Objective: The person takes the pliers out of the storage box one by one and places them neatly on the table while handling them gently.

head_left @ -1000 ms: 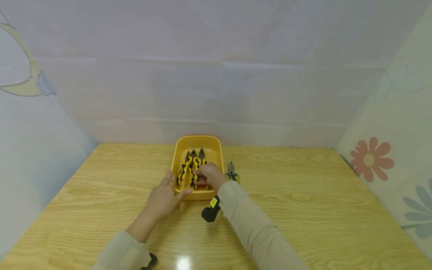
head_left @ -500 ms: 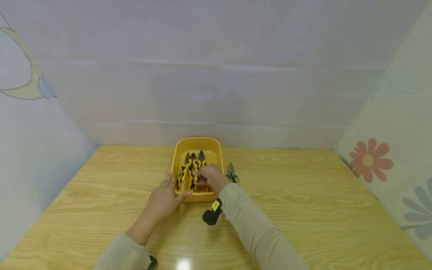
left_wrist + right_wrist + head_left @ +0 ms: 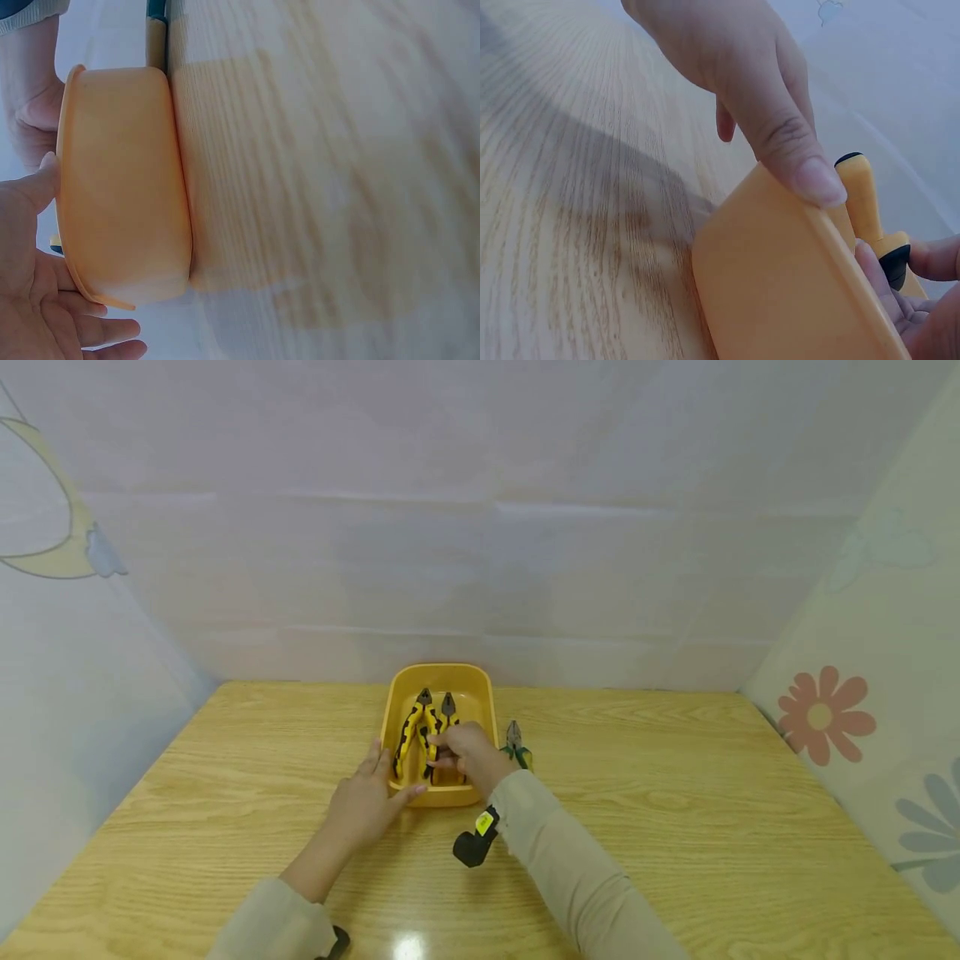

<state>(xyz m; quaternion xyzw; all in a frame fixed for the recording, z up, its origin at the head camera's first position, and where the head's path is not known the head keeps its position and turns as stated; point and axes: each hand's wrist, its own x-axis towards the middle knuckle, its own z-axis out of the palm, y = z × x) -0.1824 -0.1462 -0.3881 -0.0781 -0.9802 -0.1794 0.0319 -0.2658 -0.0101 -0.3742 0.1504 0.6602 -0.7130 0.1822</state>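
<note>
In the head view, a yellow tray (image 3: 442, 797) on the table holds yellow-and-black pliers (image 3: 410, 731), with handles spread, beside another pair of pliers (image 3: 448, 706). My left hand (image 3: 360, 800) rests at the tray's near left corner. Its thumb lies on the front rim and its straight fingers run along the left side, also seen in the left wrist view. Reaching inside, my right hand (image 3: 467, 750) pinches a handle of the spread pliers. The right wrist view shows thumb and fingers at a yellow-and-black handle (image 3: 895, 259). The hand covers the lower part of the other pair.
Green-and-yellow pliers (image 3: 516, 747) lie on the wooden table (image 3: 675, 793) just right of the tray, partly behind the right wrist. A black wrist camera (image 3: 472, 843) hangs below the right sleeve. A pale wall (image 3: 480, 568) rises behind the table.
Three pliers heads showed in the tray earlier; now two show. The pinched pliers have shifted slightly left, over the leftmost pair. The left hand has stayed at the tray corner.
</note>
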